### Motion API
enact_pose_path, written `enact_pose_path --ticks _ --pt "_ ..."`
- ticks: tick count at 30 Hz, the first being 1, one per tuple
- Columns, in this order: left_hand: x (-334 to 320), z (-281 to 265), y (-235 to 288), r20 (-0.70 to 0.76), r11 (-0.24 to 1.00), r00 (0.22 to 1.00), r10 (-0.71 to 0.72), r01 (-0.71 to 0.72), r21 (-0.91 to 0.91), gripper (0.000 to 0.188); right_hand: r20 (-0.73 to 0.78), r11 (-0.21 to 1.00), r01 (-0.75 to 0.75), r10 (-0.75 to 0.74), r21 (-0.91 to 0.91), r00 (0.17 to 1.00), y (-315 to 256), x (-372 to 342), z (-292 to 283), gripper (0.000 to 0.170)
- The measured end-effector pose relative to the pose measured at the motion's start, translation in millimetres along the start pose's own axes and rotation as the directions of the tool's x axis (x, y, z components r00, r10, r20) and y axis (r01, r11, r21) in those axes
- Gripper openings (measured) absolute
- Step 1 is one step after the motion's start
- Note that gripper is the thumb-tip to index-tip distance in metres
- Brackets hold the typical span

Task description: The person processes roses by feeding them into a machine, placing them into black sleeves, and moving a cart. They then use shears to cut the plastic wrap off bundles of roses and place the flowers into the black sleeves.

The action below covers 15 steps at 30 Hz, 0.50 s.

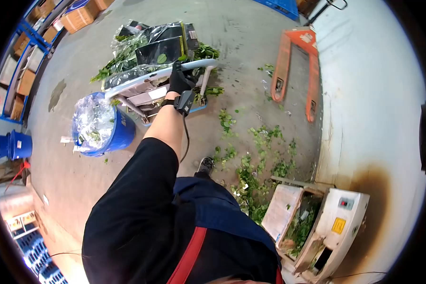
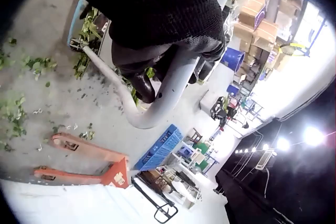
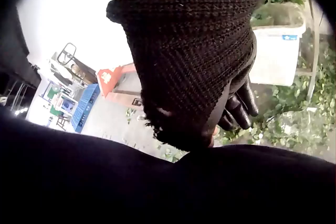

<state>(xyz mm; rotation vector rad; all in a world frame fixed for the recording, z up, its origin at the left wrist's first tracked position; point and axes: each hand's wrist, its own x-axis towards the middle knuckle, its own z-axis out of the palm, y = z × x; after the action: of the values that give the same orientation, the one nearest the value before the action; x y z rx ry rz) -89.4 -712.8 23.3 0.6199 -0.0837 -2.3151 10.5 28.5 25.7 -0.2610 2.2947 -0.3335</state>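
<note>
My left hand [image 1: 181, 80], in a black glove, grips the grey tubular handle [image 1: 137, 81] of a push cart. The left wrist view shows the gloved fingers wrapped round the handle's bend [image 2: 144, 116]. On the cart lie bundles of leafy green stems [image 1: 128, 59] in clear plastic and black wrapping [image 1: 161, 49]. My right hand [image 3: 194, 71], gloved too, hangs beside my dark clothing with its fingers loosely curled and nothing seen in them. It is outside the head view.
Left of the cart stands a blue bin [image 1: 123, 132] full of clear plastic. An orange pallet jack [image 1: 283, 66] sits along the right wall. Leaves [image 1: 253, 175] litter the floor near a white machine [image 1: 338, 222]. Blue shelving [image 1: 33, 35] with cartons lines the far left.
</note>
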Motion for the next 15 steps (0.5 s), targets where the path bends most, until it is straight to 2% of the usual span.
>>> enact_pose_path --ticks 2,5,6,7,8,10,12,13,15 --pt "3 -23 -38 0.057 0.997 0.998 -0.014 0.019 -0.08 0.03 -0.01 1.0 0.003 -0.002 0.029 1.0 15 -30 29 0.036" --pt "-55 -22 -68 0.119 0.998 0.992 -0.045 0.05 -0.037 0.035 -0.023 0.998 0.014 -0.013 0.054 1.0 25 -78 74 0.037" --pt "-56 -44 -75 0.212 0.976 0.977 0.001 -0.048 0.213 0.033 -0.025 0.998 0.01 -0.009 0.062 1.0 26 -96 92 0.037" --pt "-57 -67 -83 0.304 0.874 0.951 0.048 -0.188 0.449 0.03 -0.018 0.998 0.025 -0.024 0.063 1.0 31 -113 108 0.037" --pt "-58 -89 -91 0.392 0.717 0.915 0.094 -0.335 0.611 0.028 -0.025 0.997 0.027 -0.026 0.071 0.999 41 -133 127 0.037" --pt "-87 -104 -116 0.362 0.821 0.919 0.156 -0.324 0.471 0.025 -0.061 0.996 0.074 -0.07 0.053 0.996 62 -169 148 0.038" --pt "-124 -129 -136 0.357 0.856 0.926 0.123 -0.281 0.434 0.022 -0.106 0.988 0.155 -0.152 0.022 0.983 88 -202 172 0.039" --pt "-144 -143 -135 0.408 0.811 0.908 0.091 -0.306 0.499 0.022 -0.06 0.989 0.144 -0.142 0.026 0.988 110 -208 193 0.037" --pt "-183 -176 -130 0.505 0.703 0.863 0.026 -0.375 0.604 0.021 -0.164 0.977 0.211 -0.203 0.033 0.965 111 -237 194 0.033"
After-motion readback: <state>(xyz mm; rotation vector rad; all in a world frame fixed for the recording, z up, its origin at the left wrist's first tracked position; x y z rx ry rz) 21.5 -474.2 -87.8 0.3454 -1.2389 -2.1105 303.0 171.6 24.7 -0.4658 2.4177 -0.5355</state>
